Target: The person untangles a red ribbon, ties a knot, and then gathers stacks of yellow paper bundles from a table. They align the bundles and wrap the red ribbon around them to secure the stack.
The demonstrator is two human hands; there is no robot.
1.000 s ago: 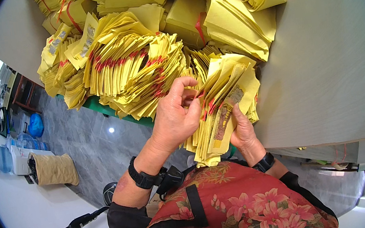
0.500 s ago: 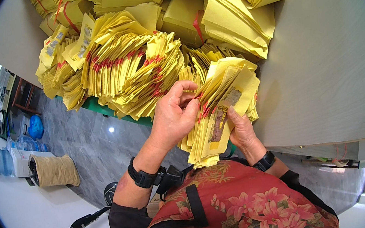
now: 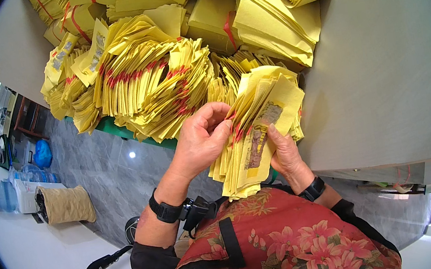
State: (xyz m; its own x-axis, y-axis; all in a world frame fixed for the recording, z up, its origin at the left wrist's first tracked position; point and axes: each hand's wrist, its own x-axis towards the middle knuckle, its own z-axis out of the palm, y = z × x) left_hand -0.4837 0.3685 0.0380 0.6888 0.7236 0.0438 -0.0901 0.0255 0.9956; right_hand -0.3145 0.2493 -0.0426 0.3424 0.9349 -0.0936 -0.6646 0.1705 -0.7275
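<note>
With the right hand (image 3: 284, 155) gripping the fanned yellow paper stack (image 3: 259, 134) and the left hand (image 3: 203, 142) pinching its edge, seemingly one sheet, a loosened grip could spill it.

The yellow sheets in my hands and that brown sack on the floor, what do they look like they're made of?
Yellow sheets: thin matte paper, seemingly; they fan, crease and curl at the edges. Brown sack: probably coarse woven cloth or paper; wrinkled, dull surface.
</note>
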